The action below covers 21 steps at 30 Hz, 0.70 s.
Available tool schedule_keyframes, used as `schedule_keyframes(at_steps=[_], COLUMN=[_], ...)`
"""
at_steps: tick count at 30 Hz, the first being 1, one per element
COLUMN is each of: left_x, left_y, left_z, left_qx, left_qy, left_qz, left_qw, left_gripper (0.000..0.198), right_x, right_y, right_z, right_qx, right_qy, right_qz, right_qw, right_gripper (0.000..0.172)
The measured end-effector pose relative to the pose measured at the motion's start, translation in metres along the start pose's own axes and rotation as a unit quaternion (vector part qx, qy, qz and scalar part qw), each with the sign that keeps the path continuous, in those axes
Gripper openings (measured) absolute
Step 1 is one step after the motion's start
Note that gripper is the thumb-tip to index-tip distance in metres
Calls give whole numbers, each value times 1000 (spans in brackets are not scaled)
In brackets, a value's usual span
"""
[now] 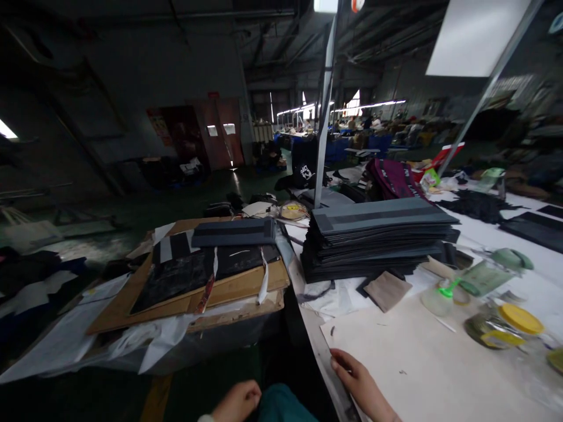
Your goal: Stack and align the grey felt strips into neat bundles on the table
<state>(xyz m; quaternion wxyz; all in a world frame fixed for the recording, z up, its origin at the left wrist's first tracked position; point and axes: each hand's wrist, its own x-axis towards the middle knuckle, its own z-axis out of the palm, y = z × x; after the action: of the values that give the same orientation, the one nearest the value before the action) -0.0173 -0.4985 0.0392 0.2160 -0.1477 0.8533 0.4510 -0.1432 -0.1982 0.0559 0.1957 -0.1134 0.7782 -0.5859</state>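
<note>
My left hand (240, 401) is low in the view beside the teal cloth (284, 404) over my lap. Its fingers are curled in, and nothing shows in them. At the near edge of the white worktable (422, 363), my right hand (355, 378) has its fingertips by the paper-covered edge, fingers bent with a gap between them and holding nothing. Beyond it stands a tall stack of dark grey-blue fabric panels (378, 240). A small brown fabric piece (387, 291) lies in front of that stack.
On the right are a yellow-lidded jar (505, 325), a green-tipped squeeze bottle (440, 296) and a green clear bottle (492, 272). Cardboard (250, 284) on the left carries a folded dark panel (233, 232). A metal post (324, 117) rises behind the stack.
</note>
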Motion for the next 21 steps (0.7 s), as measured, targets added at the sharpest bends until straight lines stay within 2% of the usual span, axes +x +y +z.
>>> schedule_keyframes(at_steps=[3,6,9,12,14,16,18,21], left_x=[55,103,137,159,172,184,196,209], left_y=[28,40,29,3,-16,-32,-45,-64], left_z=[-62,-128,-193,-252,-287,-315,-334,-345], left_qx=[-39,-65,-75,-81,-87,-104,-123,-131], left_qy=[52,82,103,127,136,149,166,178], left_qz=[65,106,97,62,46,30,9,-17], left_qw=[996,989,987,987,986,983,978,975], left_gripper=[25,26,28,31,33,36,40,44], right_x=[70,155,249,338,391,437,476,523], right_y=[-27,-60,-97,-133,-152,-165,-172,-174], right_z=[31,70,111,144,159,167,171,172], right_qx=[27,46,73,99,114,123,123,114], right_qy=[-18,-14,-20,-13,-13,-21,-2,39], right_qz=[-15,-26,-23,-17,-5,21,56,94], right_qw=[999,999,997,995,993,992,991,988], right_gripper=[54,63,69,71,69,68,74,85])
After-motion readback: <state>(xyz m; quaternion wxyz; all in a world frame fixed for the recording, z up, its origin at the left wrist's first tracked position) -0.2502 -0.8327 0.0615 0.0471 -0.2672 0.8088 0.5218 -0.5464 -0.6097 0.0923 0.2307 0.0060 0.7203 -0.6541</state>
